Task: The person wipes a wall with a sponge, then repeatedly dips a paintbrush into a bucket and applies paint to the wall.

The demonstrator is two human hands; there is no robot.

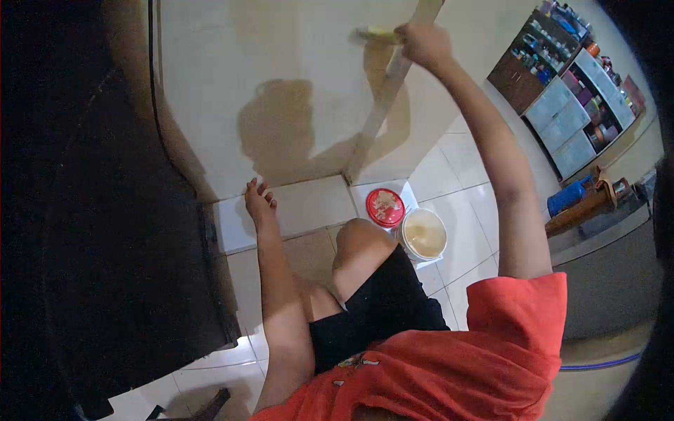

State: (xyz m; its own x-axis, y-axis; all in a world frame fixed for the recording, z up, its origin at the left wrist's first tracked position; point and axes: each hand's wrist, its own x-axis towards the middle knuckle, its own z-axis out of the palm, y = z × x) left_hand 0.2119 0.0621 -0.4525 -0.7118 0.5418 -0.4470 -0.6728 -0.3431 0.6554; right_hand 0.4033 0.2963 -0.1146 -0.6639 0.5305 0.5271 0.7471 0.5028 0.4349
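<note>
My right hand (426,48) is raised high at the wall corner, closed round a paintbrush (381,35) with a yellowish handle. The brush's far end is blurred and lies close to the pale wall (210,84). Lower down, my left hand (261,200) hangs near the foot of the wall, its fingers loosely curled and apart, with no clear object in them. A white bucket (424,233) of cream-coloured paint stands by my bent knee. Beside it lies a red lid (385,207) smeared with paint.
A large dark panel (105,210) fills the left side. White tiles (456,210) cover the floor. Shelves with bottles (540,49) and a grey cabinet (562,116) stand at upper right. Further right is a low surface bearing a blue item (569,198).
</note>
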